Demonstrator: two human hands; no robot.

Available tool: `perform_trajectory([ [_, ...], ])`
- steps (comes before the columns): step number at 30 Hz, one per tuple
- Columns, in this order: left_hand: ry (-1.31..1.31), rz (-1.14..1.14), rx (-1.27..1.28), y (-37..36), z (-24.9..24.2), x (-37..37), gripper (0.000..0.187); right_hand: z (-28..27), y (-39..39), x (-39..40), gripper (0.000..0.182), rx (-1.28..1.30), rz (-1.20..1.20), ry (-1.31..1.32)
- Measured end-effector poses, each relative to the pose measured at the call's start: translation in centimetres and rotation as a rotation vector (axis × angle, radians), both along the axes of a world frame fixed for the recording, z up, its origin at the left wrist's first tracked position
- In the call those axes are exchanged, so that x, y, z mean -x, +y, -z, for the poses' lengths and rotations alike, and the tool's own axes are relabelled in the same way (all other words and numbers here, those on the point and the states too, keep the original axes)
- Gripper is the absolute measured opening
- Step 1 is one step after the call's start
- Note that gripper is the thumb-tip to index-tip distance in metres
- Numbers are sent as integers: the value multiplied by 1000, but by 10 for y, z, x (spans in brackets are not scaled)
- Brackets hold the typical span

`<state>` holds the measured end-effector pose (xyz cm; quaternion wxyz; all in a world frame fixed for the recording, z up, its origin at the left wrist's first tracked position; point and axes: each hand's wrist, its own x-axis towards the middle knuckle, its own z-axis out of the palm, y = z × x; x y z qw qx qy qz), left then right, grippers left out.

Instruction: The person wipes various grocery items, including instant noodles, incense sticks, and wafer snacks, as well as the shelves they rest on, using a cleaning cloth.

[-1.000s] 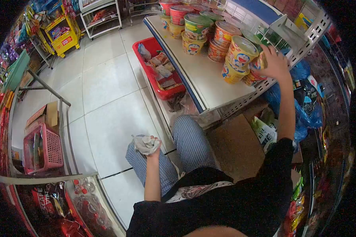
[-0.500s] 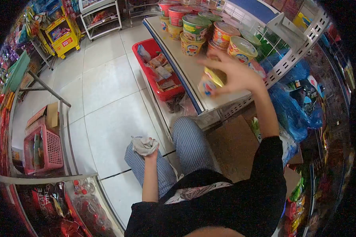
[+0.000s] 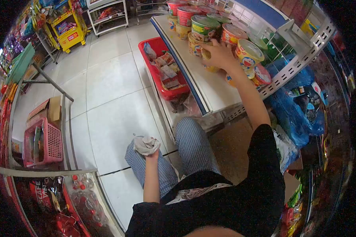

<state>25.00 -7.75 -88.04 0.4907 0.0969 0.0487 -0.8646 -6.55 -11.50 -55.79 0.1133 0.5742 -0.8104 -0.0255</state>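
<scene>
The cups stood mostly in two-high stacks on the shelf (image 3: 221, 94), crowded from its far end along the wire back. A green-lidded cup (image 3: 205, 28) sat on a yellow cup (image 3: 194, 44) nearest the blue front edge, with red-lidded cups (image 3: 188, 16) stacked farther off. That part of the arrangement looked settled.

The right hand (image 3: 221, 58) grasped a gold-lidded cup (image 3: 206, 55) just beside the yellow one, fingers spread around its rim; the blur made it hard to be sure whether its base fully touched the shelf. Its placing seemed, then, unfinished, since the fingers were on it and nothing was stacked over it.

Toward the near end, a cartoon-printed cup (image 3: 249, 54) stood above another yellow one, partly behind the forearm. A red-lidded cup (image 3: 262, 75) leaned low beside them, close to the perforated rail (image 3: 280, 85), apart from the neater rows.

The left hand (image 3: 153, 154) was closed on a crumpled grey cloth (image 3: 146, 145) above the knee. Below the front edge, a red tub (image 3: 172, 94) held small packets.
</scene>
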Motion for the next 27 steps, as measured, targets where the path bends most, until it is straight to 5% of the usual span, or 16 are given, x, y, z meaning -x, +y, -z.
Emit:
perform_trajectory([
  [2,-15,24,17,1,0,3,28,4,3,-8,65,125,-43,136],
  [4,-266,-43,-241,2,-33,11,25,2,13,-12,65,130,-64,203],
  [7,-115,81,51,-20,34,9,23,-20,37,-15,66,209,-128,284],
  [9,-156,64,0,-23,27,14,23,-43,53,-10,68,515,-175,227],
  [15,-269,54,-53,-26,16,24,24,-57,77,33,75,132,326,137],
  [19,-241,100,45,-36,30,28,25,-47,84,74,80,250,54,-329],
  [22,-252,93,-34,-33,19,35,24,-42,83,67,69,260,119,-71],
  [27,-420,154,120,-27,-3,36,23,-43,84,62,64,282,97,-92],
])
